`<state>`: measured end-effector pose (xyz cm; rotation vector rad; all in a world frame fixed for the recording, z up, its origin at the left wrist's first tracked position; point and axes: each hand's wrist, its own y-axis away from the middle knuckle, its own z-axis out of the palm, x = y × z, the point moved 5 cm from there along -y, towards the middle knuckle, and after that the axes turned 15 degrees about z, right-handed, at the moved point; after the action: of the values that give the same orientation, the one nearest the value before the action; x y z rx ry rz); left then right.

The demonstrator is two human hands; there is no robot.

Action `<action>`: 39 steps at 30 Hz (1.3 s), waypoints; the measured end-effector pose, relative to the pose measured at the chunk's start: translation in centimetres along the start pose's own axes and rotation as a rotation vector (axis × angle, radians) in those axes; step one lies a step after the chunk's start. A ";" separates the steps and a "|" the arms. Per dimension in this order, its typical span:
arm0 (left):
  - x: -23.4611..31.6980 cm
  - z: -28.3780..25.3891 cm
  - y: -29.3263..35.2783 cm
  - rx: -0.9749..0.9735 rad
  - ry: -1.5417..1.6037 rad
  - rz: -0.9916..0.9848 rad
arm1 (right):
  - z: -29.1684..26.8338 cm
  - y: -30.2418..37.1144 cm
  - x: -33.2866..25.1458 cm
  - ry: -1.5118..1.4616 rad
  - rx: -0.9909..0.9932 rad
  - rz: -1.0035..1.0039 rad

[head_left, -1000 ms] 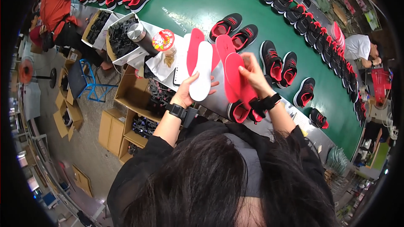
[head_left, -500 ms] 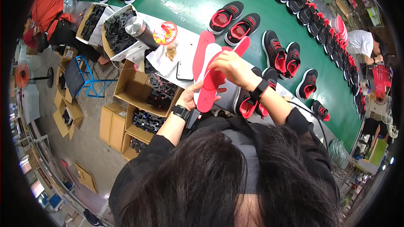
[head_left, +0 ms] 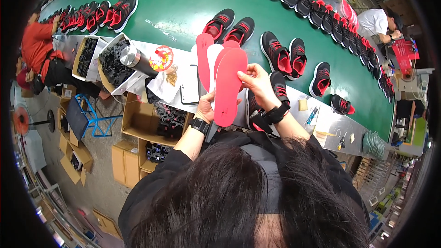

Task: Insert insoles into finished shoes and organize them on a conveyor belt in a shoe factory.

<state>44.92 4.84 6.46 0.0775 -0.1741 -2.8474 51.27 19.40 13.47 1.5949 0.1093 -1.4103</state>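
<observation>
Several red and white insoles (head_left: pixel 230 82) are fanned out in front of me above the table's near edge. My left hand (head_left: pixel 206 107) is closed round their lower left side. My right hand (head_left: pixel 258 84) pinches the right edge of the frontmost red insole, thumb on its face. Part of each hand's fingers is hidden behind the insoles. Just beyond them stands a pair of black and red shoes (head_left: pixel 240 31). Another dark shoe (head_left: pixel 278 85) is close to my right hand, partly covered by my wrist. A phone with a white screen (head_left: pixel 189 93) lies left of the insoles.
Rows of shoes (head_left: pixel 318 13) line the green table (head_left: pixel 179 18). Left are a steel tumbler (head_left: pixel 138 60), a round red lid (head_left: pixel 161 58) and boxes of black parts (head_left: pixel 117 63). Scissors (head_left: pixel 341 143) lie on the right. Cardboard boxes (head_left: pixel 138 118) stand below. Two people (head_left: pixel 374 24) work farther off.
The insoles have been spread, and one red insole now faces me upright in front. My right hand has shifted from on top of them to their right edge. The whole view has turned.
</observation>
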 end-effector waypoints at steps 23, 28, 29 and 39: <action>-2.2 5.1 -2.2 -0.027 -0.489 -0.010 | -6.8 7.1 -0.9 -0.416 -0.122 0.063; -3.3 4.1 -2.1 0.126 -0.613 0.053 | -4.5 5.5 0.1 -0.376 -0.281 0.123; -3.3 4.1 -2.0 0.134 -0.620 0.053 | -4.6 5.7 0.2 -0.376 -0.286 0.121; -2.1 6.0 -2.4 0.094 -0.534 0.053 | -7.1 13.2 -5.2 0.331 -0.113 -0.418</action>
<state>45.85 8.44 12.20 -0.6609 -0.4098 -2.7390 62.78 19.88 24.32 1.7632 0.7416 -1.4027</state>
